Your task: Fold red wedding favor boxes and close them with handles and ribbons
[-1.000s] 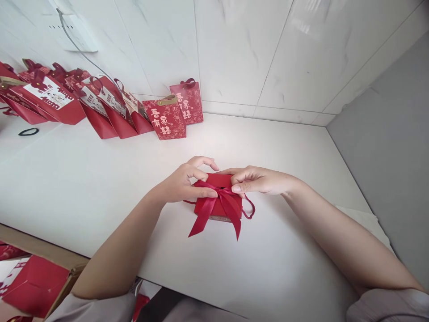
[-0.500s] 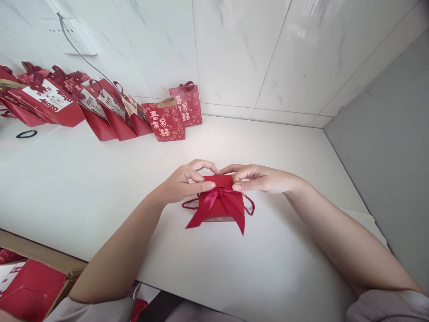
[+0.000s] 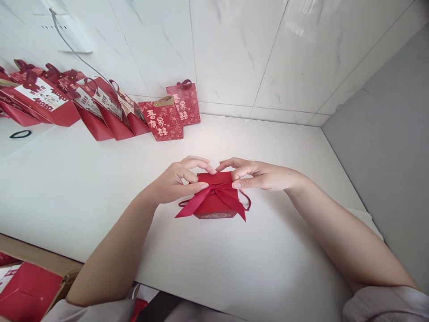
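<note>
A small red gift box (image 3: 214, 211) with a dark red ribbon (image 3: 194, 203) tied at its front and twisted cord loops at both sides stands on the white table (image 3: 234, 264). My left hand (image 3: 177, 180) pinches the ribbon and the box's upper left edge between thumb and index finger. At the upper right edge, my right hand (image 3: 256, 175) pinches the ribbon and box in the same way. Other fingers of both hands arch over the back of the top flap, their tips close together. The two ribbon tails spread down and outward.
Several red gift bags (image 3: 110, 107) line the tiled wall at the back left. A black loop (image 3: 20, 134) lies on the table's left. At the lower left, a cardboard box (image 3: 72, 270) holds red packaging. A grey wall (image 3: 385, 125) borders the right side.
The left ribbon tail has swung outward and up, and the right tail sits a little higher. My left hand has moved slightly left. The view has shifted slightly.
</note>
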Motion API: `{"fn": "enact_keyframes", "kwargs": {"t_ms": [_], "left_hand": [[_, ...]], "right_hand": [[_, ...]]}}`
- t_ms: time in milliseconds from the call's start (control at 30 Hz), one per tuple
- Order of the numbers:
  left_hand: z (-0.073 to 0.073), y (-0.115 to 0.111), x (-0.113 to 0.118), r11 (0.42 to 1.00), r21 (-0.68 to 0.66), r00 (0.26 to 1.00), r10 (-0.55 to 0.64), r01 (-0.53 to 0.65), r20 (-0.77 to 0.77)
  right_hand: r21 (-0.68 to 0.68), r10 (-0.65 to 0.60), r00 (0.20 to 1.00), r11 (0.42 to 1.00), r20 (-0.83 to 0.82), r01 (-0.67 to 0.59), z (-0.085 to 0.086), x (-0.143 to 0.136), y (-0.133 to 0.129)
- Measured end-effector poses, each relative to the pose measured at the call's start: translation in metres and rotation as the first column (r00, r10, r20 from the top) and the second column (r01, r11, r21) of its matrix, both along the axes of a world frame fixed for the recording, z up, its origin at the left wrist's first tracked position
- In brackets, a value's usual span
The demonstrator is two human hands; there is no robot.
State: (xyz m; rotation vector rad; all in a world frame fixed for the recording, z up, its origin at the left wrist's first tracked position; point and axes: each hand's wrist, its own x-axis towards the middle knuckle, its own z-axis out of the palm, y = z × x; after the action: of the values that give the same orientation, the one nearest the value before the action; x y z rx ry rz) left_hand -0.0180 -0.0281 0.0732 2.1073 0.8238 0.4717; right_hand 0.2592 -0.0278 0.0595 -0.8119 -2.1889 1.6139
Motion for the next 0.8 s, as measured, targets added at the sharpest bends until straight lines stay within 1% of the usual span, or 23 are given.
{"fn": "enact_keyframes", "kwargs": {"t_ms": [100, 233, 300, 400, 467, 500, 533, 567, 600, 633, 667, 767, 800], "left_hand": [[0.003, 0.0, -0.003, 0.999, 0.043, 1.0, 0.001, -0.002, 0.01], [0.002, 0.002, -0.003, 0.999, 0.034, 1.0, 0.026, -0.026, -0.01], [-0.003, 0.002, -0.001, 0.998, 0.029, 0.998, 0.062, -0.062, 0.001], [-0.009, 0.0, 0.005, 0.987, -0.006, 0.986, 0.162, -0.161, 0.034], [-0.011, -0.002, 0.009, 0.979, -0.035, 0.979, 0.201, -0.2, 0.023], [-0.011, -0.003, 0.01, 0.978, -0.043, 0.979, 0.205, -0.204, 0.01], [-0.011, -0.004, 0.011, 0.978, -0.05, 0.979, 0.203, -0.203, -0.003], [-0.01, -0.005, 0.011, 0.978, -0.062, 0.98, 0.198, -0.198, -0.016], [-0.009, -0.005, 0.011, 0.978, -0.083, 0.982, 0.189, -0.191, -0.028], [-0.008, -0.005, 0.01, 0.977, -0.11, 0.983, 0.18, -0.183, -0.038], [-0.007, -0.005, 0.009, 0.975, -0.136, 0.984, 0.171, -0.176, -0.046], [-0.004, -0.003, 0.007, 0.975, -0.158, 0.988, 0.149, -0.155, -0.051], [-0.004, -0.003, 0.007, 0.977, -0.149, 0.988, 0.147, -0.152, -0.044]], "right_hand": [[0.028, 0.01, 1.0, 1.0, 0.017, -0.011, 0.002, 0.001, 0.0], [-0.003, 0.0, 1.0, 1.0, 0.024, 0.0, -0.001, 0.002, 0.003], [-0.024, -0.038, 0.999, 0.999, -0.003, 0.038, -0.005, 0.002, 0.005], [-0.054, -0.116, 0.99, 0.992, -0.083, 0.112, -0.012, 0.003, 0.007], [-0.043, -0.229, 0.967, 0.973, -0.112, 0.226, -0.013, 0.001, 0.005], [-0.003, -0.31, 0.944, 0.95, -0.111, 0.311, -0.012, 0.0, 0.003], [0.065, -0.39, 0.915, 0.915, -0.106, 0.398, -0.01, -0.002, 0.0], [0.153, -0.453, 0.886, 0.873, -0.1, 0.463, -0.008, -0.004, -0.004], [0.241, -0.491, 0.866, 0.833, -0.096, 0.499, -0.005, -0.006, -0.007], [0.313, -0.502, 0.86, 0.806, -0.089, 0.502, -0.003, -0.008, -0.011], [0.357, -0.496, 0.865, 0.797, -0.075, 0.487, 0.0, -0.01, -0.014], [0.397, -0.478, 0.878, 0.806, 0.002, 0.438, 0.005, -0.014, -0.021], [0.418, -0.493, 0.87, 0.795, 0.022, 0.44, 0.006, -0.015, -0.024]]}}
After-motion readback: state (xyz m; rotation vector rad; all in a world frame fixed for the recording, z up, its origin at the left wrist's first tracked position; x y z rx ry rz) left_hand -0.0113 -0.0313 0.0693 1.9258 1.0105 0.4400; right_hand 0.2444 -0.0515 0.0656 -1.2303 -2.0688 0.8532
